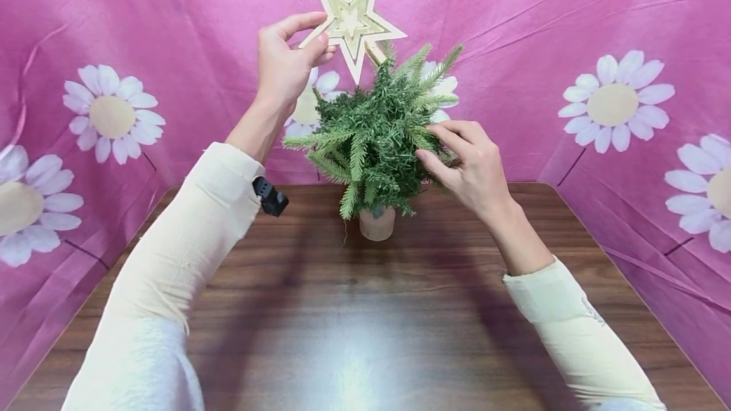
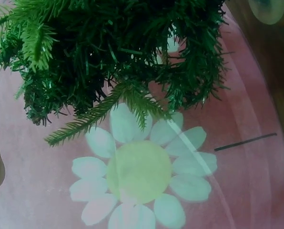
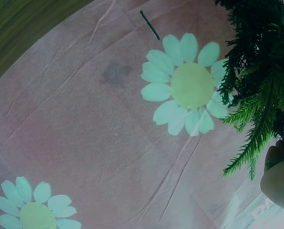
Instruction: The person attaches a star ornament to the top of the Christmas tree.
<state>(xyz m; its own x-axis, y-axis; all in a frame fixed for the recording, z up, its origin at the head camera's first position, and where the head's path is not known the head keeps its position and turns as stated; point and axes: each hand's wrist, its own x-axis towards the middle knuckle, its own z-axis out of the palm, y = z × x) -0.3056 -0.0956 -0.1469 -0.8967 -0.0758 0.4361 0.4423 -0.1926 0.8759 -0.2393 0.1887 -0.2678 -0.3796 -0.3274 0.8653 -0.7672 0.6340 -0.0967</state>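
Note:
A small artificial Christmas tree (image 1: 377,125) stands upright on the table, its round, pale base showing below the branches. At its top my left hand (image 1: 285,62) holds a gold star tree topper (image 1: 351,20) by one side, between thumb and fingers. Behind the star, a gold tube (image 1: 375,52) meets the tip of the tree; how far it sits on the tip is hidden. On the tree's right side, my right hand (image 1: 471,167) grips the branches between thumb and fingers. The right wrist view shows part of that hand (image 3: 279,186) against the greenery (image 3: 266,100).
The brown wooden table (image 1: 354,316) reaches back to a pink cloth backdrop (image 1: 502,30) printed with white daisies (image 1: 613,103). This cloth stands on the left, right and far sides. A small black device (image 1: 271,196) is attached at the left sleeve cuff.

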